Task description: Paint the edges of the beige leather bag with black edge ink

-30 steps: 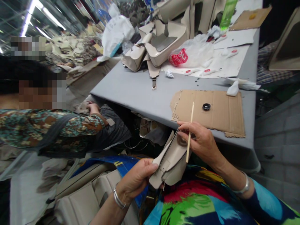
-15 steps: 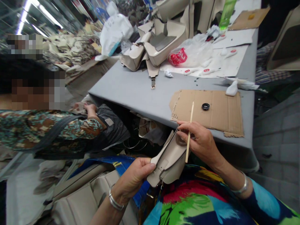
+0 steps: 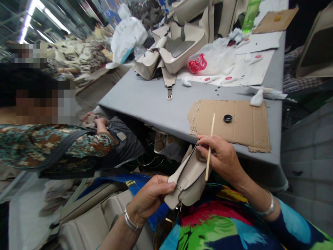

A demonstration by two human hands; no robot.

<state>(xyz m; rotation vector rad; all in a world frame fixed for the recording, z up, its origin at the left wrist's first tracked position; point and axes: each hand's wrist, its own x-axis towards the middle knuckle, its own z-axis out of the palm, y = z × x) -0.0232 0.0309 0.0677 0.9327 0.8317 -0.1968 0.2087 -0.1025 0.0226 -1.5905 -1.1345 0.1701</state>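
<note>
Over my lap I hold a small beige leather bag piece (image 3: pixel 188 178) with dark edges. My left hand (image 3: pixel 151 198) is closed on its lower left end. My right hand (image 3: pixel 223 158) grips its upper edge with the fingertips and also holds a thin wooden stick (image 3: pixel 209 146) that stands nearly upright between the fingers. A silver bangle is on each of my wrists.
A grey table (image 3: pixel 156 100) lies ahead with a cardboard sheet (image 3: pixel 234 123) bearing a small black cap (image 3: pixel 228 118), beige bag parts (image 3: pixel 169 52), plastic bags (image 3: pixel 210 59) and a green bottle (image 3: pixel 250 14). Another person in a patterned sleeve (image 3: pixel 65 146) works at my left. Beige panels (image 3: pixel 88 222) lie below.
Almost nothing has changed. The bag piece and my hands shifted only slightly. The other person's hand at the left moved a little.
</note>
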